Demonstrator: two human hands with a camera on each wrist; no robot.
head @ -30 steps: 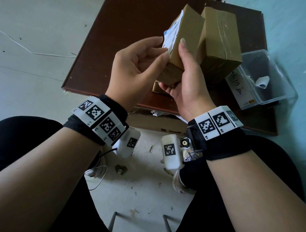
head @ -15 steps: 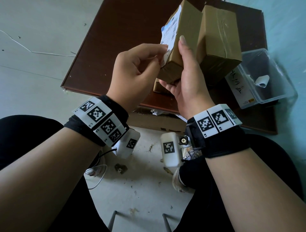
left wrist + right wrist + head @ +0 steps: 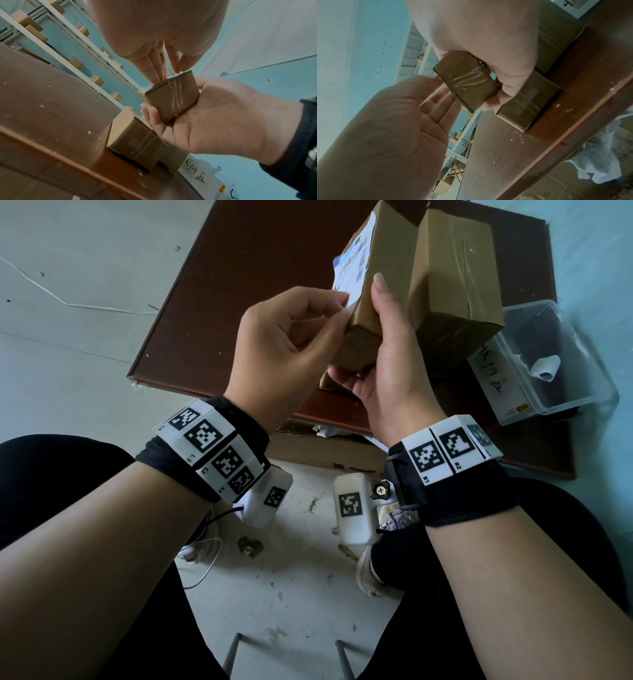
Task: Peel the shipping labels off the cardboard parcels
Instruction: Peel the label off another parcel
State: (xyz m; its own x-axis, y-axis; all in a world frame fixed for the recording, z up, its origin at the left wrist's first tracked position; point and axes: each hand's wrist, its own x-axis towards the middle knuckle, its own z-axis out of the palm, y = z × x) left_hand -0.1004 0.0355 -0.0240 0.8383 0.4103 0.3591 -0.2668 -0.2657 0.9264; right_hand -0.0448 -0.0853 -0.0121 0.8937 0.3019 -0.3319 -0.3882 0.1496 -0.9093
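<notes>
At your two o'clock a clear plastic tub (image 3: 561,402) sits on the brown worktop (image 3: 239,285); a white wire (image 3: 68,302) crosses the floor (image 3: 68,364) at ten.

I hold a parcel (image 3: 383,285) up over the worktop (image 3: 246,285), my right hand (image 3: 390,371) round its near end. My left hand (image 3: 287,344) is just left of it, fingers (image 3: 329,306) at the lower edge of the label (image 3: 352,265) on its left face. A second parcel (image 3: 455,285) stands on the worktop right behind it, and a third (image 3: 137,143) lies on the worktop below my right hand. A tub (image 3: 555,361) sits at the worktop's right edge with a paper roll (image 3: 544,368) in it. Under the worktop's near edge lies a box (image 3: 329,453) on the floor (image 3: 291,577).
</notes>
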